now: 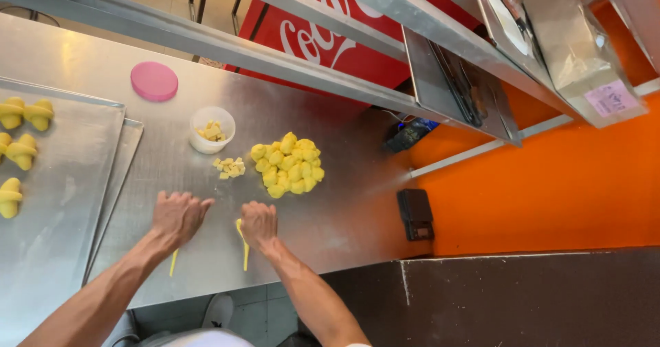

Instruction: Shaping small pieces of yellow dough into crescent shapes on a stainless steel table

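My left hand [177,216] lies flat on the steel table [344,202], palm down, pressing on a thin yellow dough strip [173,263] whose end sticks out below it. Beside it, my right hand [258,224] presses flat on another yellow dough strip [245,247]. A heap of yellow dough balls [289,165] sits just beyond my right hand. Small pale cubes [229,167] lie loose on the table near a white cup [212,129] holding more of them.
A metal baking tray [62,202] at the left carries several shaped yellow dough pieces [20,151]. A pink lid [154,81] lies further back. A small black scale [415,213] sits by the orange wall [550,182]. Steel shelves [309,65] hang overhead.
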